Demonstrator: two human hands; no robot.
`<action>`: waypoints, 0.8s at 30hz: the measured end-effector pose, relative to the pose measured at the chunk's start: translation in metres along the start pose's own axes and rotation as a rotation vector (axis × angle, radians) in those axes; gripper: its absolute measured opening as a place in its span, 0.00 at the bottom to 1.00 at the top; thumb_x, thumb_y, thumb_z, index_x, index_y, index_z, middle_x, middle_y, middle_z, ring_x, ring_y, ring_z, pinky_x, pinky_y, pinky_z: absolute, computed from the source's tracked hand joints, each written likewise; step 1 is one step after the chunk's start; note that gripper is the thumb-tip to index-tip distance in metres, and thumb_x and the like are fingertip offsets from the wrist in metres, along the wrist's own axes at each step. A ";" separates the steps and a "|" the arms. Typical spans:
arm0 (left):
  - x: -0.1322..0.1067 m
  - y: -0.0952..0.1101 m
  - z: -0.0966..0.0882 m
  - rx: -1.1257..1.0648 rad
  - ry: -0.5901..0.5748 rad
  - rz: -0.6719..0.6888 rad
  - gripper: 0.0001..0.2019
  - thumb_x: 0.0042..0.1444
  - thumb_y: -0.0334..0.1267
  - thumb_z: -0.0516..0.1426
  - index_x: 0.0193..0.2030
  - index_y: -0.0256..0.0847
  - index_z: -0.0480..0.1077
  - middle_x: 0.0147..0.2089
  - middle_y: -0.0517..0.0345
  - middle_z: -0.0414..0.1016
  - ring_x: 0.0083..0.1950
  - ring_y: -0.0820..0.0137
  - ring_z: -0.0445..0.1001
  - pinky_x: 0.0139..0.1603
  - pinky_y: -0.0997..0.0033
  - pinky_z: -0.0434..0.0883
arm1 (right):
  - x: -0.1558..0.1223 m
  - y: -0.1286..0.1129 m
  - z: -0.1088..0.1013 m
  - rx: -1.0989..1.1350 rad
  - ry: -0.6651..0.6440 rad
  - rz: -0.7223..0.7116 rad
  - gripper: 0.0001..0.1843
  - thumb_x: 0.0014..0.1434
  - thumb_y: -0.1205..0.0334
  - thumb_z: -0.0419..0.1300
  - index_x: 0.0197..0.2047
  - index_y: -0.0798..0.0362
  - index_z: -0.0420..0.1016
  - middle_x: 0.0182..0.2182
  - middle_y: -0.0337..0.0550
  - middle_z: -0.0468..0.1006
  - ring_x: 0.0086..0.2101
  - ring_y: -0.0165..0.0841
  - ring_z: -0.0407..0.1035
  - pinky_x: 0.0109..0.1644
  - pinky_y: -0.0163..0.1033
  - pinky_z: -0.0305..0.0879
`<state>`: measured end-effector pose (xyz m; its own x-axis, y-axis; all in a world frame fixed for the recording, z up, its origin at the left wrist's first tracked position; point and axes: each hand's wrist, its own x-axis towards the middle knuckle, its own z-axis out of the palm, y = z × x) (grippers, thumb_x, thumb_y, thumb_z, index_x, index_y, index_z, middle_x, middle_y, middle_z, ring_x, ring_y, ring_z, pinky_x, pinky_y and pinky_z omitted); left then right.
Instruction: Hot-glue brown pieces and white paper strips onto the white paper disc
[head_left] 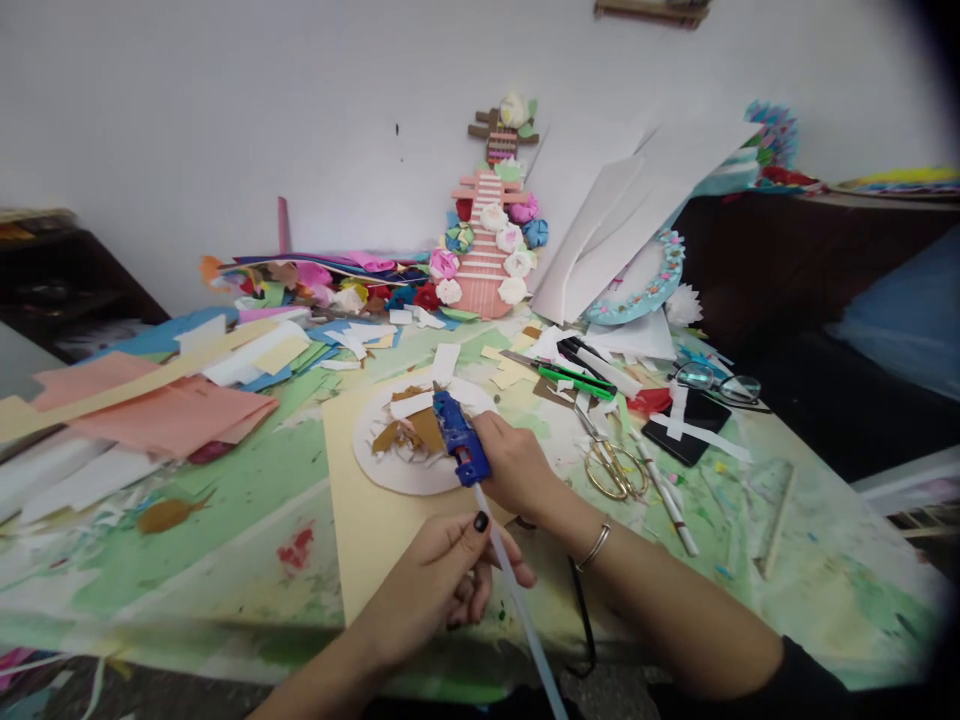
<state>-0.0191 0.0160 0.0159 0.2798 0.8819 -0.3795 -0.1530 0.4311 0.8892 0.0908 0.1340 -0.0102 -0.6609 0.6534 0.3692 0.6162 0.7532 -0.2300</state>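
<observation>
While my right hand (517,465) wraps the glue gun (459,438), fingers closed around the handle and mostly hidden behind it, I can't tell whether the trigger is pressed. My left hand (442,580) pinches the glue stick (517,590) between thumb and forefinger, other fingers curled under.

Position: the gun sits over the white paper disc (375,455), which lies on a cream sheet (367,530) mid-tabletop (247,480), closer to the near edge than to the far one.

Progress, my read: early to mid. A few brown pieces (427,428) and a white strip (411,405) are already on the disc, bunched on the side by the nozzle. Can't tell whether they're bonded or just laid there. Most of the disc face is bare. No glue bead visible at this resolution.

Orientation: the gun's long axis runs near edge to far edge, leaning slightly left. The nozzle points away from me and down, tip at or just above the brown pieces; contact unclear. The stick continues the same line out of the gun's back, trailing toward the near edge and off the bottom of the view.

Scissors (611,465) lie just right of my right hand, glasses (716,382) farther toward the right edge.
</observation>
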 end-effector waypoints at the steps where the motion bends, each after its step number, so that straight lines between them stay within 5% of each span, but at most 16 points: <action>1: -0.001 0.005 -0.008 0.121 -0.009 -0.011 0.29 0.48 0.67 0.58 0.31 0.36 0.71 0.19 0.58 0.68 0.16 0.78 0.57 0.18 0.77 0.50 | 0.000 0.001 0.001 0.026 -0.008 0.018 0.10 0.60 0.64 0.53 0.45 0.56 0.67 0.39 0.50 0.76 0.36 0.39 0.71 0.33 0.38 0.60; 4: -0.008 0.030 -0.044 0.395 0.118 0.062 0.32 0.51 0.68 0.53 0.29 0.35 0.75 0.21 0.53 0.71 0.18 0.75 0.64 0.19 0.75 0.54 | 0.002 0.005 0.002 0.085 -0.021 0.091 0.09 0.57 0.66 0.55 0.43 0.55 0.67 0.38 0.49 0.77 0.36 0.39 0.71 0.36 0.39 0.61; 7: -0.007 0.066 -0.087 0.541 0.445 0.275 0.29 0.56 0.63 0.51 0.25 0.37 0.74 0.15 0.56 0.66 0.18 0.73 0.62 0.20 0.74 0.56 | 0.004 0.008 0.002 0.092 -0.023 0.133 0.08 0.58 0.64 0.56 0.42 0.55 0.67 0.37 0.49 0.77 0.35 0.39 0.71 0.35 0.39 0.60; 11: 0.037 0.115 -0.135 0.724 0.826 0.500 0.12 0.51 0.47 0.58 0.27 0.40 0.72 0.25 0.55 0.75 0.25 0.70 0.69 0.24 0.73 0.63 | 0.002 0.007 0.000 0.063 -0.040 0.088 0.10 0.58 0.63 0.56 0.44 0.56 0.67 0.40 0.51 0.77 0.37 0.40 0.72 0.35 0.39 0.60; 18: 0.181 0.149 -0.174 0.875 0.582 0.222 0.12 0.45 0.39 0.66 0.33 0.36 0.71 0.31 0.55 0.77 0.34 0.67 0.76 0.33 0.73 0.71 | -0.001 -0.003 -0.005 -0.048 -0.094 -0.016 0.10 0.58 0.61 0.55 0.42 0.56 0.68 0.38 0.50 0.77 0.32 0.37 0.71 0.28 0.38 0.54; 24: 0.238 0.144 -0.189 1.019 0.496 0.029 0.13 0.62 0.42 0.58 0.46 0.34 0.71 0.42 0.54 0.75 0.38 0.70 0.75 0.39 0.66 0.75 | -0.001 -0.001 -0.003 -0.088 -0.056 -0.074 0.10 0.56 0.61 0.55 0.41 0.55 0.67 0.36 0.49 0.76 0.29 0.36 0.69 0.25 0.39 0.51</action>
<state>-0.1538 0.3243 0.0049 -0.1531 0.9650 -0.2131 0.7535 0.2535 0.6066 0.0924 0.1327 -0.0077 -0.7274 0.6014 0.3305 0.5985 0.7916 -0.1232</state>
